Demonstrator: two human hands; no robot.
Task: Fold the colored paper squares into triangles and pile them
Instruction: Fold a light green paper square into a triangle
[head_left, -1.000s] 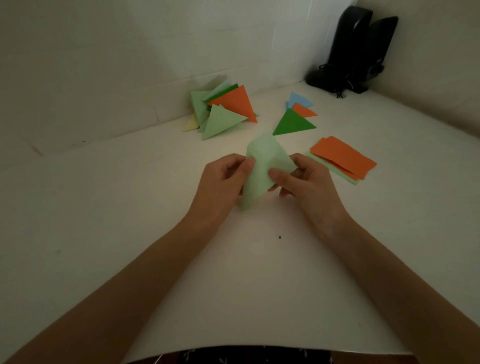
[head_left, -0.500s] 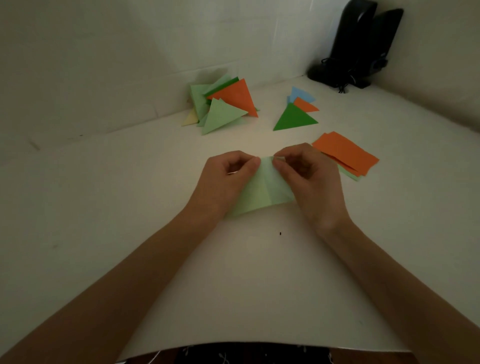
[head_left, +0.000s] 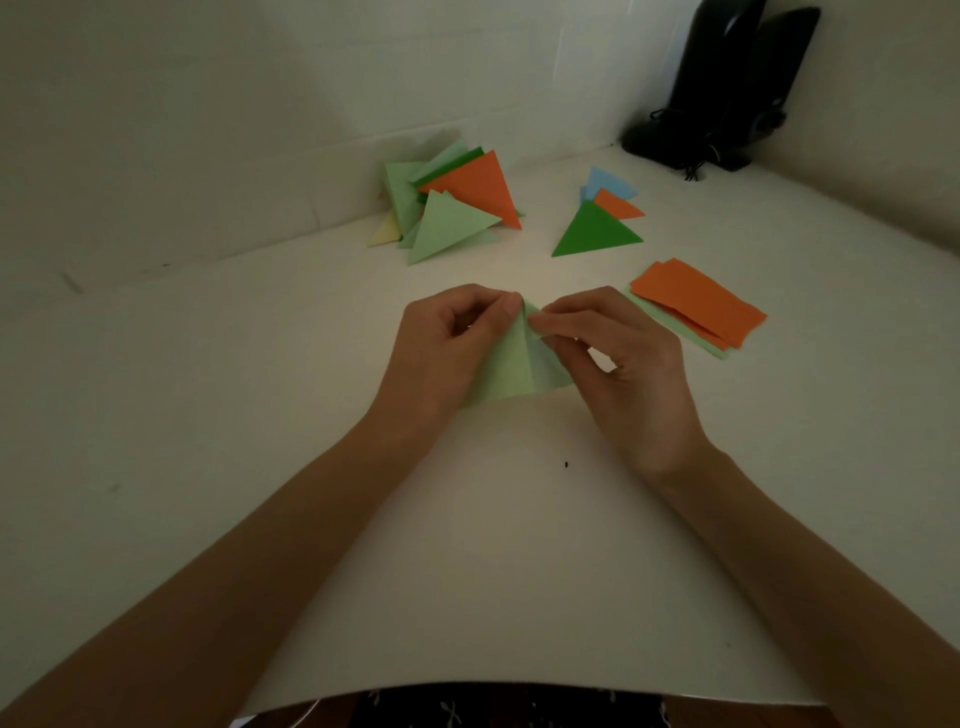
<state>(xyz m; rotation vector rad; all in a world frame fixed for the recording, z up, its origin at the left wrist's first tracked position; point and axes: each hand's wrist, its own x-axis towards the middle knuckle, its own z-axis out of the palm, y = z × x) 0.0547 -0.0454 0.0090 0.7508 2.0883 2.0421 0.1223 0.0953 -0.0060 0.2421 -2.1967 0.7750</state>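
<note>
light green paper (head_left: 511, 371) pinched, edges hidden by left hand (head_left: 447, 348), right hand (head_left: 618, 358)

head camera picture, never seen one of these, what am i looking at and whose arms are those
There is no machine here. A person wears a camera on the head, so this single view looks forward and down along their own two arms. The left hand and the right hand both pinch a light green paper near its top corner, partway through a fold, over the white table.

By the back wall lies a pile of triangles already folded, in greens, orange and pale yellow. To its right lie three more: a dark green triangle, an orange triangle and a blue triangle. Right of the hands sits a stack of flat sheets, orange over light green, not yet folded.

The black objects in the far corner look like speakers.
</note>
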